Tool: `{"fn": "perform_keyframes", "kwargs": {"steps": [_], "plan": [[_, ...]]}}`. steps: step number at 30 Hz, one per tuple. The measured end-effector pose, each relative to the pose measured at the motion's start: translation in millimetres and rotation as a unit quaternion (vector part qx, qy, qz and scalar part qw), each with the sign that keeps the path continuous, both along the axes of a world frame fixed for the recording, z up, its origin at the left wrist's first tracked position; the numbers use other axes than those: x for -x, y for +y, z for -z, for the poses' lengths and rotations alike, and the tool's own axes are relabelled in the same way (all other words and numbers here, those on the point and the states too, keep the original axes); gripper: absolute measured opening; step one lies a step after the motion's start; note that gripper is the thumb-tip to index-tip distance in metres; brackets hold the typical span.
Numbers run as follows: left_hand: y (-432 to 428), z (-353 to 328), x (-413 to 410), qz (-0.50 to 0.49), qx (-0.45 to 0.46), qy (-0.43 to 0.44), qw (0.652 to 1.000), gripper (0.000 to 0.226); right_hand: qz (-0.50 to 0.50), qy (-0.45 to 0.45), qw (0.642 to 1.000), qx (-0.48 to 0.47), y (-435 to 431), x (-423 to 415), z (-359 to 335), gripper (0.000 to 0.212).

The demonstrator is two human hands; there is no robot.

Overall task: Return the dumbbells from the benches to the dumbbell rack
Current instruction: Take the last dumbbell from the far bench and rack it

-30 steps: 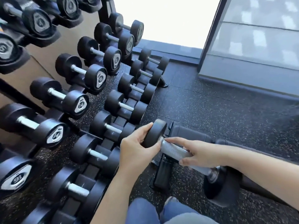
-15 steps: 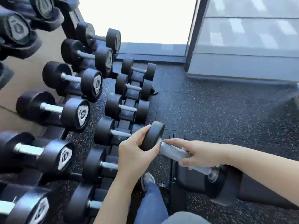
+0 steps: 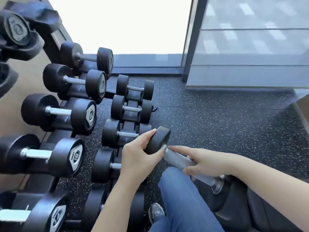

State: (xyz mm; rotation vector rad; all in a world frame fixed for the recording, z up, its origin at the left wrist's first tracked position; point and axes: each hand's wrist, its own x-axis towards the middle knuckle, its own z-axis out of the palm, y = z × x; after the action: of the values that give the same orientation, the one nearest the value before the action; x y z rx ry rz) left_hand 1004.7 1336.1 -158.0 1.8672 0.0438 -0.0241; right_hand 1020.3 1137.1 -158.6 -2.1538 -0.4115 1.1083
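From the camera on my head I see my two hands holding one dumbbell (image 3: 180, 159) in the air, just beside the dumbbell rack (image 3: 132, 104); my left hand (image 3: 140, 158) is wrapped around its black end, the end nearest the rack; my right hand (image 3: 205, 162) is closed on the shiny metal handle, with the pointing finger lying along the bar. The other black end sits low, away from the rack, by my right wrist. The dumbbell tilts — the rack end is higher. The rack holds rows of black dumbbells; the small ones are closest to my left hand. My leg in blue jeans (image 3: 184, 198) is under the dumbbell, over the dark speckled floor (image 3: 225, 123).
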Motion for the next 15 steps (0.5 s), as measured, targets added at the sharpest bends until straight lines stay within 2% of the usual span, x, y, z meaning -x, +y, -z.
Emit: {"fn": "perform_keyframes", "kwargs": {"steps": [7, 15], "plan": [[-15.3, 9.8, -98.3, 0.04, -0.017, -0.005, 0.999, 0.048, 0.014, 0.001, 1.0, 0.009, -18.3, -89.8, 9.4, 0.072], [-68.4, 32.1, -299.3, 0.046, -0.049, -0.009, 0.998, 0.048, -0.004, -0.052, 0.997, 0.053, -69.2, -288.3, 30.7, 0.073]]}}
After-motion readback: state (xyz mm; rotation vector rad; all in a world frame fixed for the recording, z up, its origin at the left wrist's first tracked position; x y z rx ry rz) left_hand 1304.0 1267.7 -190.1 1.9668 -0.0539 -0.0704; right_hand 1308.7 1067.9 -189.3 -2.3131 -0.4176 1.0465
